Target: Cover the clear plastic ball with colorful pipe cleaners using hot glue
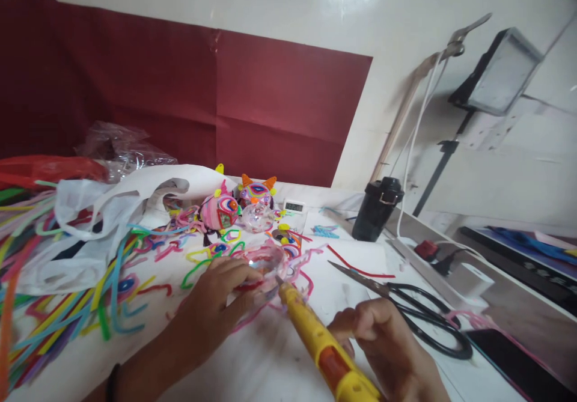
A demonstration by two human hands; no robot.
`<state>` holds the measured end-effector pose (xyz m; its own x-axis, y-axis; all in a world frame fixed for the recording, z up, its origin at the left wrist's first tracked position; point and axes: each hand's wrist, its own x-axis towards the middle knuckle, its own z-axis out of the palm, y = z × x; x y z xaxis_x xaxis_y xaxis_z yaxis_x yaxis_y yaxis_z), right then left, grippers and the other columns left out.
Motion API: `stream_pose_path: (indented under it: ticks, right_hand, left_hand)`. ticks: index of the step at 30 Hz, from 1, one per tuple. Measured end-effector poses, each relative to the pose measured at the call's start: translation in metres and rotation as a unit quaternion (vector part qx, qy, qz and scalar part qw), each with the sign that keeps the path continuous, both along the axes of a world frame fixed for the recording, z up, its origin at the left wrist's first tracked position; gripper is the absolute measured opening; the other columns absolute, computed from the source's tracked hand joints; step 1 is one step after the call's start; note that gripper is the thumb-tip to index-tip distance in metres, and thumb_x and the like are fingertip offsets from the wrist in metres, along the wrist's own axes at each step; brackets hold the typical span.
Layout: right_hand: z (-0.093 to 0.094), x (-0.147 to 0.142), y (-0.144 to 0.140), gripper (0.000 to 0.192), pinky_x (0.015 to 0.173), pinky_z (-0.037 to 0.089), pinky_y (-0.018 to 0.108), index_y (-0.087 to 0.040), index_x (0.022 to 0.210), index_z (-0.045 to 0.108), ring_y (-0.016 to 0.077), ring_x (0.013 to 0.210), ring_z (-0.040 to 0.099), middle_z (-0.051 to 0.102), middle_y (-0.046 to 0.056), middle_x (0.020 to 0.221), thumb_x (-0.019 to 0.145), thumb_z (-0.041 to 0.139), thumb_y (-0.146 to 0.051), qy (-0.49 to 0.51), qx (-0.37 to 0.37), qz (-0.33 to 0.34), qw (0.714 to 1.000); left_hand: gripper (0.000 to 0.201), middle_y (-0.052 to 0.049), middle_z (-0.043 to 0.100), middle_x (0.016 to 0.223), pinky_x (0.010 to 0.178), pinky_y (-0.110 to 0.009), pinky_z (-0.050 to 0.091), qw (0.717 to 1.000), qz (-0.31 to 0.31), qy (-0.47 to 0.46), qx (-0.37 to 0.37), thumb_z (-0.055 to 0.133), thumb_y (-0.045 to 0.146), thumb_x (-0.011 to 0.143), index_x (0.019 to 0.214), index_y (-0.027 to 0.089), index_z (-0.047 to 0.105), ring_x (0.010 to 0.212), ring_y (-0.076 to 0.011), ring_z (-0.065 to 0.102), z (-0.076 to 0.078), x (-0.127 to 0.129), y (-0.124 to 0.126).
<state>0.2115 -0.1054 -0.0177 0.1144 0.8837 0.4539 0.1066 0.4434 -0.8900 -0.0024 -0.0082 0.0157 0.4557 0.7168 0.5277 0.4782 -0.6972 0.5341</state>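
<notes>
My left hand is closed on the near left rim of a round clear plastic bowl with pink fuzzy trim around it. My right hand is curled round a yellow hot glue gun, whose grip is mostly hidden. The gun's nozzle points up and left, right at the bowl's near side; whether it touches cannot be told. Bent pink pipe cleaners lie around the bowl. Behind it sit a pink striped decorated ball and a colourful one with orange horns.
Black-handled scissors lie right of my right hand, near a phone and a power strip. A black bottle stands behind. Many pipe cleaners and white material pile up at left. A small digital timer stands at the back.
</notes>
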Motion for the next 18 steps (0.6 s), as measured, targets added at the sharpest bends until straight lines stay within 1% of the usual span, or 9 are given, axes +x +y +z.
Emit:
stream_pose_path:
  ticks: [2,6,9,13,18]
  right_hand:
    - [-0.0004,0.0005,0.0002,0.036,0.059,0.042,0.026,-0.026,0.085,0.046,0.0155,0.065,0.053,0.063,-0.001,0.073,0.071,0.075,-0.041,-0.006,-0.007,-0.005,1.0]
    - [-0.0006,0.001,0.0021,0.039,0.06,0.042,0.028,-0.026,0.083,0.042,0.0159,0.062,0.051,0.062,-0.001,0.071,0.07,0.074,-0.046,-0.012,0.01,0.003,1.0]
    - [0.0009,-0.0001,0.0027,0.041,0.057,0.04,0.027,-0.026,0.083,0.041,0.0158,0.062,0.052,0.062,-0.002,0.071,0.069,0.075,-0.045,-0.007,0.007,-0.002,1.0]
    - [0.0042,-0.0024,0.002,0.037,0.058,0.039,0.026,-0.026,0.083,0.041,0.0142,0.061,0.052,0.062,-0.003,0.071,0.072,0.073,-0.043,0.005,0.006,-0.002,1.0]
    - [0.0043,-0.0016,0.0028,0.037,0.056,0.04,0.026,-0.026,0.084,0.043,0.0154,0.061,0.054,0.062,-0.002,0.073,0.071,0.074,-0.042,0.0,0.026,0.009,1.0]
  left_hand:
    - [0.017,0.002,0.071,0.079,0.075,-0.027,0.045,1.0,0.002,0.007,-0.003,0.053,0.03,0.084,0.077,0.022,0.067,0.079,-0.0173,0.063,0.0009,-0.0001,0.0003]
    - [0.016,0.001,0.071,0.081,0.073,-0.027,0.046,1.0,0.012,0.017,-0.008,0.053,0.03,0.084,0.078,0.022,0.066,0.08,-0.0184,0.063,0.0007,-0.0011,0.0004]
    - [0.016,0.0,0.071,0.082,0.074,-0.027,0.047,1.0,0.015,0.012,-0.006,0.053,0.031,0.084,0.079,0.023,0.066,0.082,-0.0192,0.063,-0.0011,-0.0018,0.0004]
    - [0.016,0.001,0.071,0.083,0.075,-0.027,0.046,1.0,0.011,0.011,-0.009,0.053,0.03,0.084,0.08,0.023,0.067,0.083,-0.0189,0.063,-0.0023,-0.0027,0.0001]
    - [0.015,0.001,0.072,0.084,0.077,-0.027,0.046,1.0,0.013,0.018,-0.012,0.054,0.029,0.084,0.08,0.023,0.067,0.084,-0.0182,0.063,-0.0009,-0.0019,0.0004]
